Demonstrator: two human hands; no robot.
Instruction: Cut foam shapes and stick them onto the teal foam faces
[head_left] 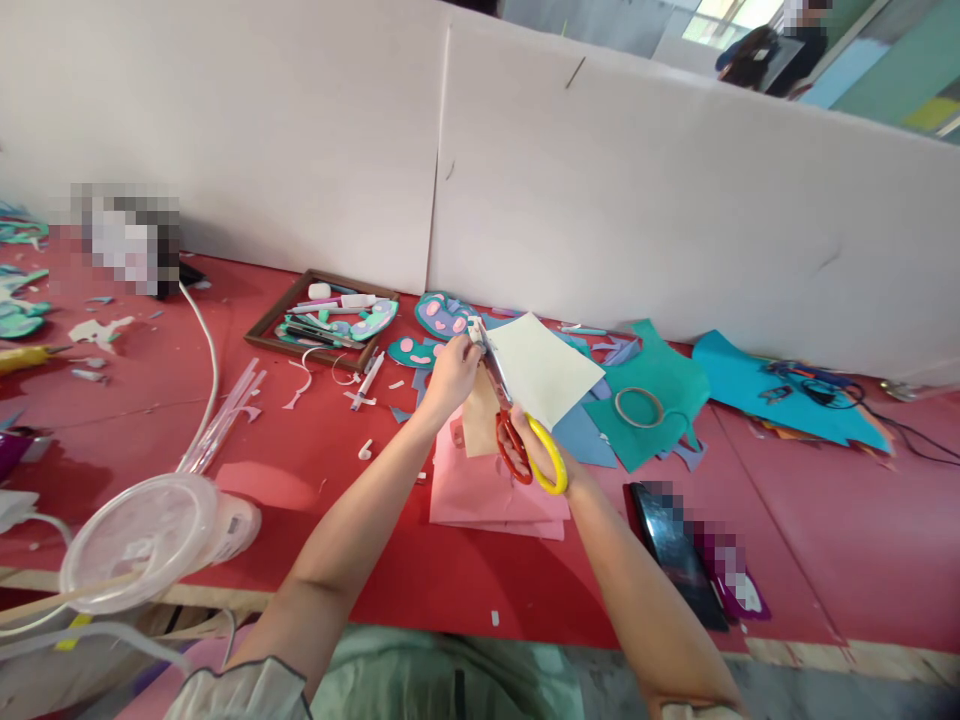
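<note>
My right hand [541, 448] grips scissors [553, 462] by their red and yellow handles, the blades pointing up and away from me. The fingers of my left hand [454, 378] are pinched at a small white piece [474, 326] by the blade tips; its exact shape is too small to make out. Below both hands lie a cream sheet [546, 365], a tan piece [478, 415] and pink sheets [457, 495]. Decorated teal and purple cut-outs [444, 315] with pink spots rest just beyond my left hand.
A brown frame tray [259, 335] holds pens and cut pieces. Green sheet [645, 370] with a tape ring [639, 407], blue sheets [731, 375] and a dark tablet [675, 550] lie rightward. A lidded tub [142, 540], clear sticks [225, 420] and a cable stand left. A white panel [600, 200] closes the back.
</note>
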